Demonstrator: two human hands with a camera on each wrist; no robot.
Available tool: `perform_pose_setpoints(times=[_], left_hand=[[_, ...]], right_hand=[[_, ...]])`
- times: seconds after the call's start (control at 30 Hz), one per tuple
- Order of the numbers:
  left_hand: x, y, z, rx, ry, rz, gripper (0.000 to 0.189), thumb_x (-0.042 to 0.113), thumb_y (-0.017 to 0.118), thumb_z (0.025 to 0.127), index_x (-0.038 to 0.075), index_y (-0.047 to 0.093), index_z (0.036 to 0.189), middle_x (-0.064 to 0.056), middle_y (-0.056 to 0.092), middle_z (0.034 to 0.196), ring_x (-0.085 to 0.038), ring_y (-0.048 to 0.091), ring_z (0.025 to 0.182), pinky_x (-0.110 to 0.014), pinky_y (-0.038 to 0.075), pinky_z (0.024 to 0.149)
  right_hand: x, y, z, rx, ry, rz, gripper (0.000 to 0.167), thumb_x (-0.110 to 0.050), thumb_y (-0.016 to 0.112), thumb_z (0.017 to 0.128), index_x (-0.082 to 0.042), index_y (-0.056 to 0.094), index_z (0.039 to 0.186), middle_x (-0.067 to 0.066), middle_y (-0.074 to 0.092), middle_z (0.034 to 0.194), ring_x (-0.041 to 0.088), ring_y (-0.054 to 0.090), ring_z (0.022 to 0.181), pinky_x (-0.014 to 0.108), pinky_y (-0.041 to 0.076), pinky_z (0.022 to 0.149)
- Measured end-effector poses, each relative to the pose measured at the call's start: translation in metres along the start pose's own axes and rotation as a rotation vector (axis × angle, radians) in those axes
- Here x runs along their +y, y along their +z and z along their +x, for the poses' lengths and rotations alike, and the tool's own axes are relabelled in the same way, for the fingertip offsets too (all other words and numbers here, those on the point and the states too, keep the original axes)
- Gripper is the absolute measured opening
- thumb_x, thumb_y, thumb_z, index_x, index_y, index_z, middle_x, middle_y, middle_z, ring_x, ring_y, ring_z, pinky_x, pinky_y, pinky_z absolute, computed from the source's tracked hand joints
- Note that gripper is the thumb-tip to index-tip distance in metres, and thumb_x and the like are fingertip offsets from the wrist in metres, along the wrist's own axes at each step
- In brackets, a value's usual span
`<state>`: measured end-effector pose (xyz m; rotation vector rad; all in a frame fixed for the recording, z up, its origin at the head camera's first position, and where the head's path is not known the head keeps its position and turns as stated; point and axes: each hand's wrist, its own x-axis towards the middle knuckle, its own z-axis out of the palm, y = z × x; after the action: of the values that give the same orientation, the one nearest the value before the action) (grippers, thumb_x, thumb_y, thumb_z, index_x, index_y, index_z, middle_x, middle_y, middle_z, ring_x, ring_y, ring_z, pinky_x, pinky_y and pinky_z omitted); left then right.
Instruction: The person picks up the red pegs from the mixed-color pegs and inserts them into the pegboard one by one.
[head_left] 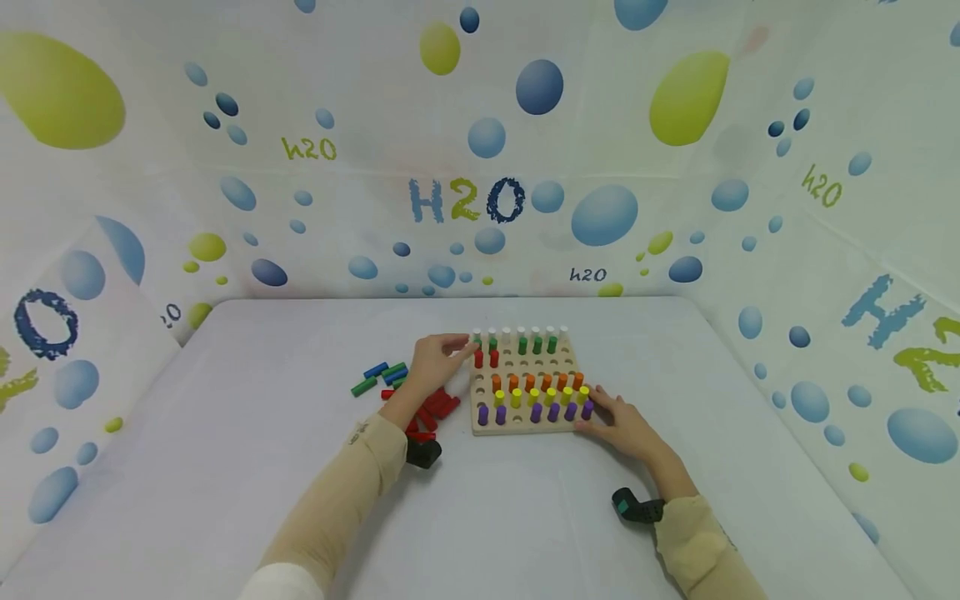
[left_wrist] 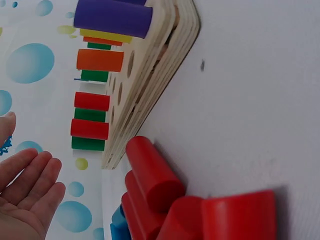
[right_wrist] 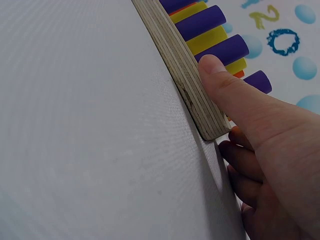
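A wooden pegboard (head_left: 528,431) stands on the table with rows of coloured pegs upright in its holes. From the back the rows run white, green, red, orange, yellow and purple. My left hand (head_left: 431,363) reaches to the board's back left corner, fingertips right at the green peg (head_left: 477,344) there. In the left wrist view its fingers (left_wrist: 31,177) are fairly straight, thumb apart from them. Two red pegs (head_left: 493,359) stand just in front. My right hand (head_left: 628,429) grips the front right corner, thumb on the front edge and fingers along the right side.
Loose red pegs (head_left: 444,406) lie in a pile left of the board, under my left forearm. Beyond them are loose green pegs (head_left: 364,387) and blue pegs (head_left: 376,370). A white cloth printed with drops covers the walls behind the table (head_left: 247,433).
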<state>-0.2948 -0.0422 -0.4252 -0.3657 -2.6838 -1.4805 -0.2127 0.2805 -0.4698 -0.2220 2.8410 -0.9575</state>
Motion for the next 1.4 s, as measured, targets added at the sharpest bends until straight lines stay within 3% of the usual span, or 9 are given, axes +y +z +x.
perform_pose_setpoints(times=[0.23, 0.43, 0.63, 0.87, 0.97, 1.13, 1.2, 1.3, 1.4], left_hand=[[0.006, -0.013, -0.007, 0.034, -0.039, -0.028, 0.044, 0.038, 0.057, 0.089, 0.008, 0.06, 0.121, -0.007, 0.06, 0.12, -0.023, 0.054, 0.109, -0.035, 0.046, 0.09], [0.006, -0.032, -0.014, 0.069, -0.021, -0.028, 0.042, 0.035, 0.058, 0.089, 0.007, 0.06, 0.12, -0.01, 0.061, 0.117, -0.024, 0.056, 0.106, -0.035, 0.047, 0.089], [-0.004, -0.048, -0.024, 0.117, 0.019, -0.011, 0.04, 0.032, 0.059, 0.089, 0.005, 0.061, 0.119, -0.012, 0.062, 0.114, -0.025, 0.058, 0.105, -0.035, 0.048, 0.087], [-0.02, -0.066, -0.037, 0.135, 0.007, 0.024, 0.044, 0.037, 0.058, 0.089, 0.005, 0.06, 0.119, -0.013, 0.063, 0.113, -0.027, 0.058, 0.104, -0.037, 0.048, 0.086], [-0.04, -0.07, -0.037, 0.157, 0.009, 0.029, 0.048, 0.043, 0.056, 0.088, 0.006, 0.06, 0.119, -0.013, 0.062, 0.112, -0.029, 0.058, 0.104, -0.039, 0.048, 0.085], [-0.109, -0.067, -0.019, 0.222, 0.017, 0.114, 0.053, 0.058, 0.052, 0.083, 0.019, 0.063, 0.117, -0.003, 0.064, 0.109, -0.021, 0.059, 0.099, -0.036, 0.052, 0.078], [-0.124, -0.067, -0.017, 0.219, 0.009, 0.129, 0.052, 0.061, 0.052, 0.081, 0.023, 0.064, 0.115, 0.001, 0.064, 0.107, -0.018, 0.059, 0.097, -0.035, 0.053, 0.075], [-0.12, -0.068, -0.026, 0.192, -0.034, 0.123, 0.051, 0.062, 0.055, 0.078, 0.024, 0.065, 0.112, 0.003, 0.064, 0.105, -0.016, 0.059, 0.095, -0.033, 0.053, 0.074], [-0.097, -0.072, -0.044, 0.135, -0.068, 0.119, 0.051, 0.057, 0.056, 0.081, 0.018, 0.064, 0.113, -0.003, 0.064, 0.108, -0.021, 0.059, 0.098, -0.034, 0.052, 0.078]], right_hand=[[0.002, -0.002, -0.003, -0.008, -0.008, 0.012, 0.086, -0.057, 0.06, 0.078, -0.006, 0.031, 0.142, 0.02, 0.02, 0.146, 0.053, 0.011, 0.128, 0.061, 0.014, 0.102], [0.004, -0.002, -0.004, -0.014, -0.023, 0.022, 0.087, -0.056, 0.061, 0.078, -0.006, 0.031, 0.142, 0.02, 0.021, 0.146, 0.054, 0.011, 0.128, 0.061, 0.014, 0.102], [0.004, -0.001, -0.003, -0.015, -0.018, 0.019, 0.087, -0.056, 0.061, 0.078, -0.005, 0.031, 0.142, 0.019, 0.021, 0.147, 0.053, 0.011, 0.128, 0.061, 0.014, 0.102], [0.004, -0.002, -0.003, -0.01, -0.022, 0.01, 0.085, -0.054, 0.061, 0.079, -0.004, 0.031, 0.141, 0.02, 0.021, 0.146, 0.053, 0.012, 0.128, 0.06, 0.015, 0.102], [0.005, -0.002, -0.003, -0.009, -0.02, 0.003, 0.085, -0.054, 0.061, 0.079, -0.004, 0.031, 0.141, 0.02, 0.021, 0.146, 0.053, 0.012, 0.128, 0.06, 0.015, 0.102], [0.005, -0.002, -0.003, -0.008, -0.02, -0.003, 0.085, -0.054, 0.061, 0.08, -0.004, 0.031, 0.141, 0.02, 0.021, 0.146, 0.053, 0.012, 0.128, 0.06, 0.014, 0.102], [0.006, -0.002, -0.002, -0.009, -0.019, -0.006, 0.085, -0.054, 0.061, 0.08, -0.004, 0.031, 0.141, 0.02, 0.021, 0.146, 0.053, 0.012, 0.128, 0.06, 0.015, 0.102], [0.007, -0.002, -0.002, -0.01, -0.018, -0.003, 0.084, -0.054, 0.061, 0.08, -0.004, 0.031, 0.141, 0.02, 0.021, 0.146, 0.053, 0.012, 0.128, 0.06, 0.014, 0.102], [0.007, -0.001, -0.001, -0.009, -0.023, -0.004, 0.084, -0.054, 0.061, 0.08, -0.003, 0.032, 0.141, 0.02, 0.021, 0.146, 0.053, 0.012, 0.128, 0.06, 0.015, 0.102]])
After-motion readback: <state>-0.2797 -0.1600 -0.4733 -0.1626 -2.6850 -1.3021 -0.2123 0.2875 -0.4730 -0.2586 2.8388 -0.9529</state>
